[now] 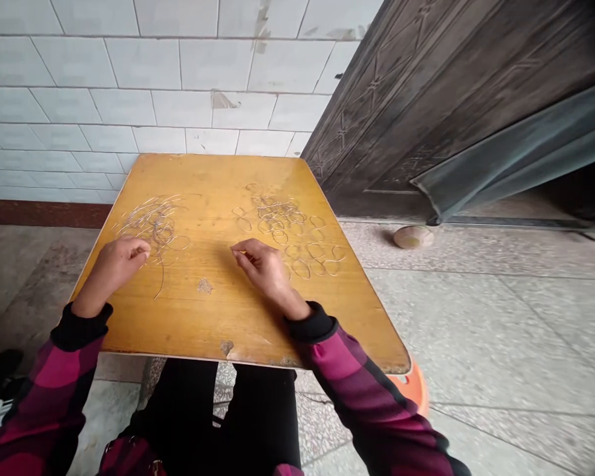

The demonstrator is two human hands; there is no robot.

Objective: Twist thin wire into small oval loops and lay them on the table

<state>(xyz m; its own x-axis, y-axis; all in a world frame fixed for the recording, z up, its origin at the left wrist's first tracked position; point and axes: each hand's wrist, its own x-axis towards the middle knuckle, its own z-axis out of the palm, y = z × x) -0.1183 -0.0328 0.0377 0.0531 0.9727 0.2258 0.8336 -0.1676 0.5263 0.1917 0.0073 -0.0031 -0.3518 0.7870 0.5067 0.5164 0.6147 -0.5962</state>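
Left hand (116,262) touches wire tangle (155,221), right hand (264,268) beside loops (297,233).

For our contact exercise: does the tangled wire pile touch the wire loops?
Apart. Head view shows bare table between tangled wire pile and wire loops.

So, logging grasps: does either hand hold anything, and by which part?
Cannot be told. The left hand curls onto the wire tangle; the right hand has fingertips pinched beside the loops, but no wire shows between them.
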